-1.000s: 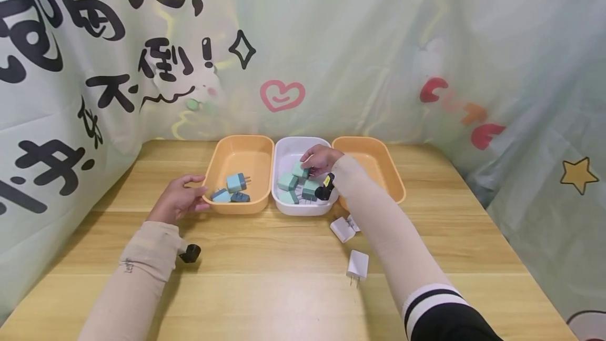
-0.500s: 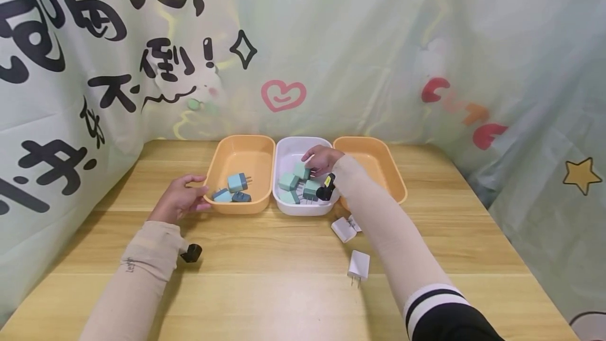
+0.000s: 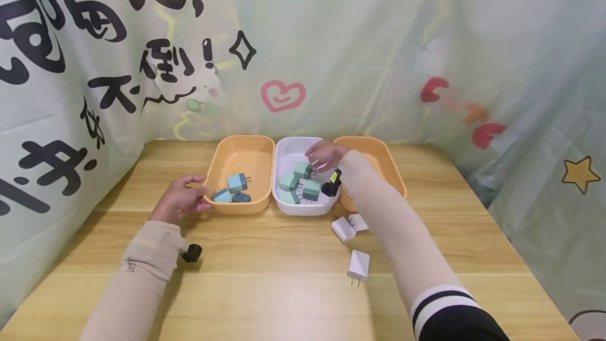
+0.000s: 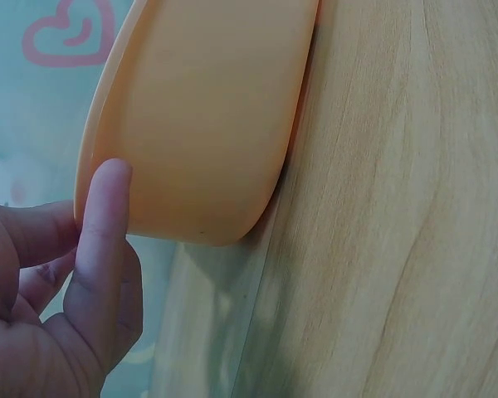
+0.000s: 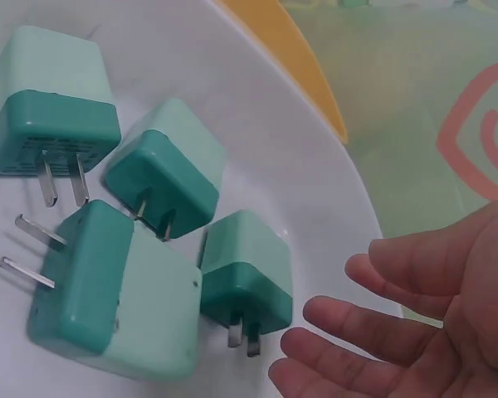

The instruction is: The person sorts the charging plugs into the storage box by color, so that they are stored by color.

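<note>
My left hand [image 3: 182, 199] pinches the near left rim of the left orange tray [image 3: 239, 146], with one finger [image 4: 108, 195] against its outer wall. Three blue wall chargers [image 3: 236, 182] lie inside that tray. Over the white tray [image 3: 289, 146] is my right hand [image 3: 326, 155], its fingers spread loosely and holding nothing. Several green wall chargers [image 3: 311, 189] with two-pin plugs lie in the white tray. The one nearest my right fingers [image 5: 349, 361] is a green charger [image 5: 247, 269], apart from them.
A second orange tray [image 3: 374, 146] stands right of the white one, partly behind my right forearm. Two white chargers [image 3: 343, 229] lie in front of the trays, and another white charger [image 3: 358, 264] lies nearer. A printed curtain [image 3: 360, 57] hangs behind the wooden table [image 3: 265, 278].
My right hand has let go of a green charger and drawn up and slightly right; the charger lies in the white tray. My left hand has stayed at the left orange tray.
</note>
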Demonstrator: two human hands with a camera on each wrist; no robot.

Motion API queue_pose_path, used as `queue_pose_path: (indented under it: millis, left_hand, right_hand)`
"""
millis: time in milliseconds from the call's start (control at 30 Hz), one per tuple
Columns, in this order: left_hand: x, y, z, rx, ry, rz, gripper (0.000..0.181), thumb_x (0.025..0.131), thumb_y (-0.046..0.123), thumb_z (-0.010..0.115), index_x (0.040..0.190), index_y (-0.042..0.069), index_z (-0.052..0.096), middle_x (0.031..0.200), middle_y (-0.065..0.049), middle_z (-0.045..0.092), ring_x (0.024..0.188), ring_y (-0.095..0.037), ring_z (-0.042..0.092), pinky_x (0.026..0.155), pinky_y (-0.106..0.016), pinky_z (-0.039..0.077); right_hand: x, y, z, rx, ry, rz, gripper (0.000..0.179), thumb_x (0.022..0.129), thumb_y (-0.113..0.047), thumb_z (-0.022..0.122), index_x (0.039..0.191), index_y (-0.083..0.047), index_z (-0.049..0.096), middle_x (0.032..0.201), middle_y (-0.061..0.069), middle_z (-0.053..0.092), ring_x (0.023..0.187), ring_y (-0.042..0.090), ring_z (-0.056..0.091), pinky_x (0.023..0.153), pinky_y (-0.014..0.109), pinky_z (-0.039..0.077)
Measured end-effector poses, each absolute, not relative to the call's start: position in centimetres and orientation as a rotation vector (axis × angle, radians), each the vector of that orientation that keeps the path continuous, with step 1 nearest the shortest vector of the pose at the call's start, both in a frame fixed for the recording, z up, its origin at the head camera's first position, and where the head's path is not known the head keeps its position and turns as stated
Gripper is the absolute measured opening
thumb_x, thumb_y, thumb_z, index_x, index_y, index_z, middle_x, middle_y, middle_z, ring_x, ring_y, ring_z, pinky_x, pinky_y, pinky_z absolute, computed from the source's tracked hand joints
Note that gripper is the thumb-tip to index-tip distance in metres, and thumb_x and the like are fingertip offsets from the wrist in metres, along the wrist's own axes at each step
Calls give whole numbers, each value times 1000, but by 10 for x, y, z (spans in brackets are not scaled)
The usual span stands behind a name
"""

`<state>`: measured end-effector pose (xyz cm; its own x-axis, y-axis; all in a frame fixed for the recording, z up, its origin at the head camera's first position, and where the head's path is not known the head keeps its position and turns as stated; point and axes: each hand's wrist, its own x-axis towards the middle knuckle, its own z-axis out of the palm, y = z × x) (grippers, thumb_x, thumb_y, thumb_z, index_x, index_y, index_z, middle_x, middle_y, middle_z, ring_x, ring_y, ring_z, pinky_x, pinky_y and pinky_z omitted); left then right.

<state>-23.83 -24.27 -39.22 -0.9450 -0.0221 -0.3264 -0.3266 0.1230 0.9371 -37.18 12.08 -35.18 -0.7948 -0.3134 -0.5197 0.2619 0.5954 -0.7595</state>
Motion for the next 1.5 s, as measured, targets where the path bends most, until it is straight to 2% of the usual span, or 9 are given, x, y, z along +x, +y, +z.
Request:
queue_pose_path:
  millis: [167, 467, 700, 1167, 1300, 1500]
  left_hand:
    - [-238, -242, -393, -344, 2169, 1901, 53, 100, 0, 48, 150, 0, 30, 115, -27, 49, 70, -16, 63, 70, -31, 62]
    - [-238, -243, -391, -343, 2144, 1906, 55, 100, 0, 49, 150, 1, 29, 118, -27, 48, 71, -17, 64, 73, -32, 61]
    - [-238, -244, -391, -342, 2154, 1887, 55, 100, 1, 49, 151, 2, 28, 125, -29, 44, 74, -16, 63, 79, -35, 60]
    - [-239, -244, -389, -362, 2134, 1895, 55, 100, 2, 49, 151, 3, 29, 126, -29, 42, 73, -16, 63, 79, -35, 60]
    - [-238, -243, -388, -352, 2151, 1883, 55, 100, 1, 49, 151, 3, 28, 124, -27, 43, 73, -16, 62, 79, -35, 60]
    - [-237, -243, -387, -347, 2143, 1872, 56, 100, 1, 50, 151, 2, 27, 118, -25, 45, 73, -16, 61, 76, -33, 61]
  right_hand:
    - [-368, 126, -347, -45, 2172, -1217, 44, 100, -4, 46, 144, -3, 41, 143, 18, 43, 129, 33, 43, 106, 43, 45]
    - [-352, 133, -335, -101, 2130, -1270, 44, 104, -14, 30, 145, 0, 36, 144, 21, 41, 128, 37, 43, 107, 47, 43]
    - [-339, 144, -329, -148, 2124, -1271, 46, 104, -20, 29, 143, 2, 38, 142, 21, 43, 128, 39, 44, 105, 46, 45]
    - [-296, 175, -317, -301, 2119, -1307, 42, 106, -23, 32, 137, 3, 43, 141, 25, 44, 126, 40, 46, 105, 48, 44]
    - [-282, 186, -317, -315, 2127, -1341, 43, 106, -23, 34, 136, 7, 43, 136, 27, 47, 123, 43, 48, 101, 49, 47]
    - [-261, 205, -317, -289, 2147, -1330, 43, 106, -22, 34, 133, 9, 45, 129, 26, 51, 116, 38, 54, 95, 46, 52]
